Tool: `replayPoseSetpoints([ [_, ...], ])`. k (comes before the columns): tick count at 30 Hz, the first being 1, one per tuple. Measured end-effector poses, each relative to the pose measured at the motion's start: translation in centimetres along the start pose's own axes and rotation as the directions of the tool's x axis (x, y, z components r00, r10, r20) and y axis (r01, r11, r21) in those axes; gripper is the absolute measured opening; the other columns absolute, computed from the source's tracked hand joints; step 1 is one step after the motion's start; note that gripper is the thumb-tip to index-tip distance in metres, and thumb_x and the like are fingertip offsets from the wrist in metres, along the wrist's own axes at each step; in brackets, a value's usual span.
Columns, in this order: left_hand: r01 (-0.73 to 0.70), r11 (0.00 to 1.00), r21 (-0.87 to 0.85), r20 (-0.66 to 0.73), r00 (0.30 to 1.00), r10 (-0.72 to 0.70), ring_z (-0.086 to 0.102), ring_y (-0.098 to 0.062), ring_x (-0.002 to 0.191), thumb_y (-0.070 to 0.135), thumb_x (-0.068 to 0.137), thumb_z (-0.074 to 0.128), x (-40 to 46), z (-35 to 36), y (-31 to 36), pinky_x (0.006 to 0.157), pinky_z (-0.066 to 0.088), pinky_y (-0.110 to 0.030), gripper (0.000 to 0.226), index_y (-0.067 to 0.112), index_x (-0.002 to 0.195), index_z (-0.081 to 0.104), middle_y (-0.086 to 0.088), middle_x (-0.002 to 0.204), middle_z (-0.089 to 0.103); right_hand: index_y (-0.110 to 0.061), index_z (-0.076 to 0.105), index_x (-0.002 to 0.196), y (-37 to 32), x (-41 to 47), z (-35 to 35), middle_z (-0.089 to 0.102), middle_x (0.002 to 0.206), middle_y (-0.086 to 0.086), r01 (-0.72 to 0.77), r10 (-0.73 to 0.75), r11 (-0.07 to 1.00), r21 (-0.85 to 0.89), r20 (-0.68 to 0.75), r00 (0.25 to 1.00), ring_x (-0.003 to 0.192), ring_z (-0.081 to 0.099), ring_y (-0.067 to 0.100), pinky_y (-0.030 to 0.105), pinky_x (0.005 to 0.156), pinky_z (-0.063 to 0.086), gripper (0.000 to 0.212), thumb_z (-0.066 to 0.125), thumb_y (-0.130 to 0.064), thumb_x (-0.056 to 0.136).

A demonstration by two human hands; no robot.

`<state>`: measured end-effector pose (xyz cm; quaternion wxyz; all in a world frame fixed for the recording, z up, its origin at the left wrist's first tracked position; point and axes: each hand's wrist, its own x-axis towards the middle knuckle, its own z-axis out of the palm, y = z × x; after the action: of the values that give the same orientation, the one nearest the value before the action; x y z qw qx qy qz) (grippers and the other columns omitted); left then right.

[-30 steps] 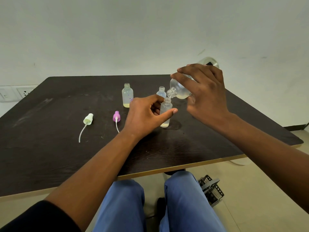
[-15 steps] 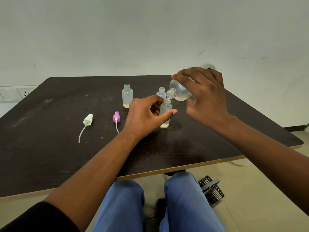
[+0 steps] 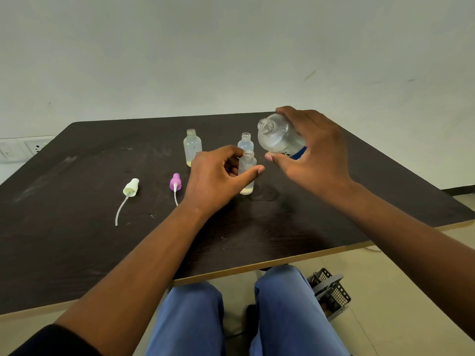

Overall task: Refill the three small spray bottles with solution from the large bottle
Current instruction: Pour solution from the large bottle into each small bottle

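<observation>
The large bottle looks like thin clear plastic with little liquid left, so it is probably light and may dent under a hard squeeze; around the body, where the right hand has it, seems the sound place to grip. That hand's fingers curl over the top and the thumb presses underneath, holding the bottle tilted with its open mouth up and just above the left hand's fingertips.

The small bottle being filled stands uncapped on the counter. It is likely light and easy to tip, so steadying it at mid-body makes sense. The left hand does this: thumb against the near side, fingers curled on the far side, half closed around it. Only a thin yellowish layer shows at its base.

Two more open bottles stand just beyond the left fingers. Two spray tops lie to their left.
</observation>
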<state>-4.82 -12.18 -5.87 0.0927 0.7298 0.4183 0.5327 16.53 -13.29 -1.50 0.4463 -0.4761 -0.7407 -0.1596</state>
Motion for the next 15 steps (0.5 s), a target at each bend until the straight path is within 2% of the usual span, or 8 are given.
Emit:
replayPoseSetpoints([
  [5, 0.056, 0.998, 0.034, -0.021, 0.998, -0.055, 0.07, -0.004, 0.07, 0.052, 0.081, 0.087, 0.02, 0.03, -0.2, 0.069, 0.061, -0.021, 0.044, 0.017, 0.107, 0.08, 0.011, 0.08, 0.074, -0.021, 0.064, 0.137, -0.04, -0.02, -0.41, 0.072, 0.123, -0.006, -0.13, 0.139, 0.98, 0.15, -0.053, 0.989, 0.107, 0.067, 0.015, 0.042, 0.087, 0.061, 0.076, 0.083, -0.062, 0.076],
  [8, 0.08, 0.995, 0.064, -0.012, 0.997, -0.08, 0.07, -0.003, 0.072, 0.052, 0.083, 0.086, 0.09, 0.09, -0.26, 0.069, 0.06, -0.019, 0.043, 0.018, 0.108, 0.079, 0.01, 0.083, 0.075, -0.023, 0.066, 0.132, -0.15, 0.17, -0.44, 0.073, 0.118, -0.011, -0.207, 0.229, 0.942, 0.265, -0.053, 0.972, 0.104, 0.07, 0.012, 0.042, 0.083, 0.061, 0.071, 0.081, -0.066, 0.078],
  [12, 0.091, 0.991, 0.099, -0.021, 0.996, -0.089, 0.068, 0.0, 0.075, 0.052, 0.084, 0.084, 0.21, 0.13, -0.33, 0.068, 0.053, -0.007, 0.042, 0.02, 0.11, 0.079, 0.013, 0.085, 0.073, -0.025, 0.067, 0.131, -0.44, 0.15, -0.37, 0.074, 0.118, -0.012, -0.315, 0.344, 0.874, 0.369, -0.013, 0.939, 0.105, 0.072, 0.009, 0.04, 0.086, 0.063, 0.071, 0.079, -0.069, 0.076],
  [15, 0.114, 0.987, 0.114, -0.029, 0.993, -0.111, 0.069, 0.0, 0.077, 0.055, 0.083, 0.083, 0.21, 0.08, -0.45, 0.067, 0.052, -0.007, 0.045, 0.02, 0.111, 0.078, 0.012, 0.087, 0.074, -0.027, 0.068, 0.13, -0.61, 0.02, -0.31, 0.074, 0.118, -0.015, -0.366, 0.389, 0.835, 0.41, 0.03, 0.921, 0.106, 0.071, 0.006, 0.039, 0.09, 0.063, 0.071, 0.077, -0.07, 0.074],
])
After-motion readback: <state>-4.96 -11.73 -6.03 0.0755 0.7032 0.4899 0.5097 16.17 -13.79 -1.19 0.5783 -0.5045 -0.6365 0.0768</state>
